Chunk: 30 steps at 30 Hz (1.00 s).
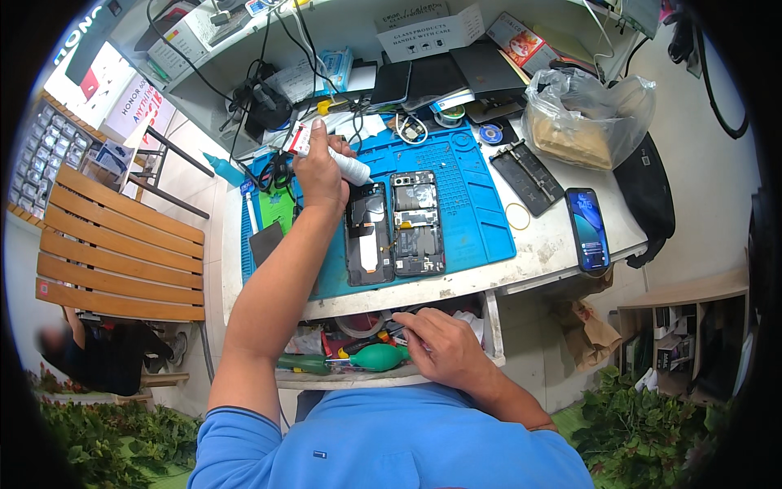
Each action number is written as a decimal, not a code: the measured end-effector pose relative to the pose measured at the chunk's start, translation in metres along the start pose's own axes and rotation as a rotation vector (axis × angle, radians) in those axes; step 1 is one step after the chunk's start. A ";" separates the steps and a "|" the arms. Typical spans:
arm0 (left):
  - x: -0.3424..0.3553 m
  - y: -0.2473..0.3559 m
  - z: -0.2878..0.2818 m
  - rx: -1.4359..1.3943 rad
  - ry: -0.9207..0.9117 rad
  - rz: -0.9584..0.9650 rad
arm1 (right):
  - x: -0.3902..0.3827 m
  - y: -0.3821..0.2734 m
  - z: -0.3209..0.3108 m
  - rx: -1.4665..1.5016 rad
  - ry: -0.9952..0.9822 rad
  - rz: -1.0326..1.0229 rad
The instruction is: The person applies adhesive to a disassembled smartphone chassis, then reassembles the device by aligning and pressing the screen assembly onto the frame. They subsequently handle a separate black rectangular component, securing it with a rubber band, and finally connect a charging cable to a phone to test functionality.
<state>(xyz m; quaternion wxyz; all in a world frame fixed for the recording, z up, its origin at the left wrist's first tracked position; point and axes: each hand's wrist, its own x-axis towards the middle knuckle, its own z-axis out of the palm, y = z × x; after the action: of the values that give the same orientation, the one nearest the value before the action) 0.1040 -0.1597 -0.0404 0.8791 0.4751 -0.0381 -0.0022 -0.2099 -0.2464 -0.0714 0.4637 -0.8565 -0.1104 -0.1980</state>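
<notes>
Gripping a white tube [352, 169] with a red-marked end, the left hand [322, 167] is closed around it over the upper part of the blue mat [476, 200], its thumb pointing up and away from the person. The tube slants down to the right, its narrow tip just by the top edge of the black back panel [355, 232] — whether the tip touches the panel cannot be told from this angle. The panel lies on the mat below and to the right of the left hand, and just beside it, farther right, lies the opened phone body [417, 228] with its inner parts showing. The right hand [448, 346] is well apart from both, nearer the person, over the open drawer [494, 326] at the front of the desk [456, 284]. Its fingers are half bent, the index finger reaching forward to the left; whether it pinches anything small cannot be told. A green rubber bulb [380, 357] sits in the drawer just left of that hand. Right of the mat — near the desk's right side — are a dark phone-sized frame [529, 179] and a phone with a lit screen [587, 228].
</notes>
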 end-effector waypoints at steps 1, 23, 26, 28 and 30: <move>-0.001 0.001 0.000 0.016 0.007 0.003 | 0.000 0.000 0.000 -0.002 -0.002 0.002; 0.005 0.013 -0.014 0.043 0.026 0.005 | 0.002 -0.002 0.000 -0.014 -0.033 0.020; 0.006 0.015 -0.018 0.038 0.017 0.004 | 0.001 -0.002 0.000 -0.013 -0.041 0.025; 0.007 0.016 -0.021 0.036 0.016 0.004 | 0.001 -0.001 0.000 -0.012 -0.049 0.028; 0.008 0.018 -0.022 0.049 0.021 0.013 | 0.001 -0.002 -0.001 -0.012 -0.056 0.031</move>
<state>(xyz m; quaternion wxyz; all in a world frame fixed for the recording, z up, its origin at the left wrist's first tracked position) 0.1124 -0.1321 -0.0368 0.8677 0.4960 -0.0320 0.0092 -0.2097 -0.2459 -0.0690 0.4583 -0.8661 -0.1089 -0.1673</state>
